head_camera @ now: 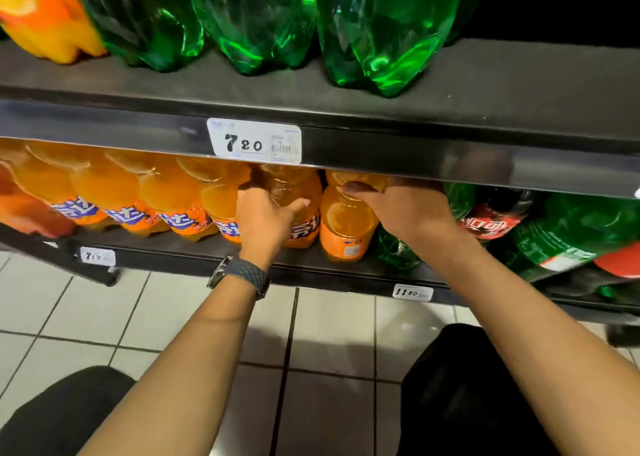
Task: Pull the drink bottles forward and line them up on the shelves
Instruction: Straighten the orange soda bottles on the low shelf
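Observation:
A row of orange soda bottles [124, 192] stands on the lower shelf [194, 247], under the upper shelf's front lip. My left hand [263, 216] grips one orange bottle [301, 206] round its upper body. My right hand [398, 206] grips the orange bottle [346, 230] next to it near the neck, with the fingers partly hidden under the upper shelf edge. Both bottles stand near the front of the lower shelf. Large green bottles [388, 36] stand on the upper shelf [502, 91], some set further back than others.
Green and dark cola bottles [491, 220] crowd the lower shelf to the right. A yellow-orange bottle [45, 22] stands upper left. Price tags [254, 142] sit on the shelf edges. White floor tiles [69, 317] lie below, with my dark-clothed knees at the bottom.

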